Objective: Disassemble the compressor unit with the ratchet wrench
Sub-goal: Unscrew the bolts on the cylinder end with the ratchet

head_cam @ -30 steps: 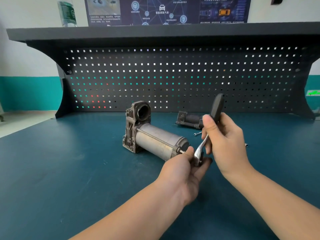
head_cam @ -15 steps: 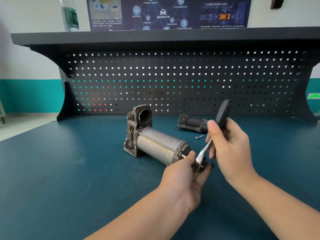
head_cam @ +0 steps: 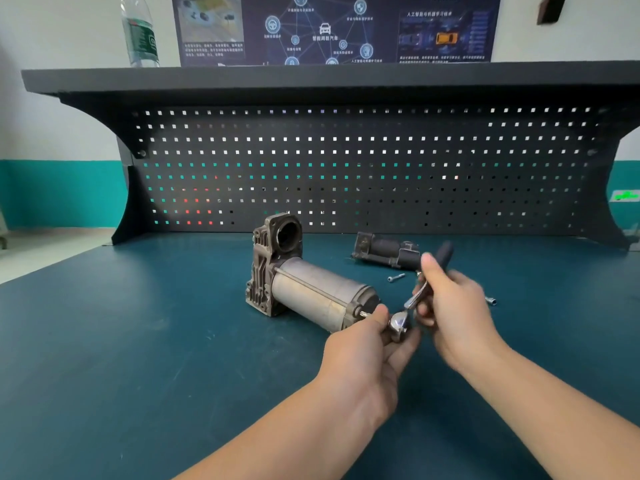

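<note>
Grey metal, the compressor [head_cam: 304, 289] lies on its side on the teal bench top [head_cam: 138, 341], its ribbed end toward the pegboard [head_cam: 346, 161] and its round end toward the person. Since the earlier picture the wrench handle has swung down and to the right: the black grip stood high above the right hand [head_cam: 457, 310] then, and now it leans lower, toward the far part. That hand is curled round the handle of the ratchet wrench [head_cam: 415, 296] and is blurred. The left hand [head_cam: 367, 344] pinches the wrench head against the bolt at the compressor's round end; the bolt head and the socket are hidden under its fingers. Behind the right hand, one dark removed part [head_cam: 384, 251] is partly covered. Two loose bolts lie on the bench, one [head_cam: 396, 277] near that part, one [head_cam: 490, 301] right of the right hand. One plastic bottle [head_cam: 140, 32] stands on the shelf, its top cut off.
</note>
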The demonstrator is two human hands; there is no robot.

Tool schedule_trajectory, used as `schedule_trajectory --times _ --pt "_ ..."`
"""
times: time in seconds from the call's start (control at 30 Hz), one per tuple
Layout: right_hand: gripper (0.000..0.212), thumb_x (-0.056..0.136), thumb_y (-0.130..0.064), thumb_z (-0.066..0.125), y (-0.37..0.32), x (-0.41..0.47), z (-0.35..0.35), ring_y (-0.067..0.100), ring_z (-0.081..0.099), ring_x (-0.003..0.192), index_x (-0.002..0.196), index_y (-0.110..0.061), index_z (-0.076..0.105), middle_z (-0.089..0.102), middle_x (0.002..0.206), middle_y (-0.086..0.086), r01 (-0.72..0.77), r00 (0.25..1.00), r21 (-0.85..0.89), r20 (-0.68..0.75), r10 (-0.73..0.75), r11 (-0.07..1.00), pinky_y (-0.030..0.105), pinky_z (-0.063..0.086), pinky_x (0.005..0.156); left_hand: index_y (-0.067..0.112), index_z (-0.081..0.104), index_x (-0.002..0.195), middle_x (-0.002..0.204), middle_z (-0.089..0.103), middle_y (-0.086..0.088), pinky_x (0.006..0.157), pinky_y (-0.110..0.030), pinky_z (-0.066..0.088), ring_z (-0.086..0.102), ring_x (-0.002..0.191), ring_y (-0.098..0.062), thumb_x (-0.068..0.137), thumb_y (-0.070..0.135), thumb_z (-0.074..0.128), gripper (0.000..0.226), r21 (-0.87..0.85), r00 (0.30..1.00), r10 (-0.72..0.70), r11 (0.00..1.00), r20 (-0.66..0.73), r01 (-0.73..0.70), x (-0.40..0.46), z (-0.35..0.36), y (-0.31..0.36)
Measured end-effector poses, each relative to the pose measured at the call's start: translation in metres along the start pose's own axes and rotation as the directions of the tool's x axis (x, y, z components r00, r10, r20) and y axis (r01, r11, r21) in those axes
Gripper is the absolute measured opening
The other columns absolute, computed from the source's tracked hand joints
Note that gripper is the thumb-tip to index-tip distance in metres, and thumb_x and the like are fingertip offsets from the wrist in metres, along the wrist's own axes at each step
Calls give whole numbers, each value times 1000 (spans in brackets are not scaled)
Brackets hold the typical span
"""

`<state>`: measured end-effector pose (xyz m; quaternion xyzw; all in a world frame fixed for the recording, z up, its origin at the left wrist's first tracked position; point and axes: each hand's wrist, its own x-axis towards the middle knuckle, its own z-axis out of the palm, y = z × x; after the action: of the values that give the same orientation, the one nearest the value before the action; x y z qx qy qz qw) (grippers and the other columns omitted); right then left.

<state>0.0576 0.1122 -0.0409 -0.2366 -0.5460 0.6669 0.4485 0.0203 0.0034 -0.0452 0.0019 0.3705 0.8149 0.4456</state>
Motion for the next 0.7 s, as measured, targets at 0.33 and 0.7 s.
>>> schedule_trajectory --times 0.33,0.7 --pt "18 84 -41 59 -12 -30 6 6 50 48 74 -28 53 57 60 1 721 691 -256 332 -642 644 22 42 47 -6 62 104 101 69 -22 51 -36 59 68 72 -28 92 7 58 18 25 1000 -6 1000 -3 6 1 -1 1" --pt "28 94 -32 55 -9 -5 1 7 45 34 72 -15 54 56 53 0 298 954 -187 75 -289 936 21 34 35 -5 63 89 80 69 -17 62 -30 59 68 61 -24 86 8 66 14 39 1000 12 999 -5 -12 3 -2 1"
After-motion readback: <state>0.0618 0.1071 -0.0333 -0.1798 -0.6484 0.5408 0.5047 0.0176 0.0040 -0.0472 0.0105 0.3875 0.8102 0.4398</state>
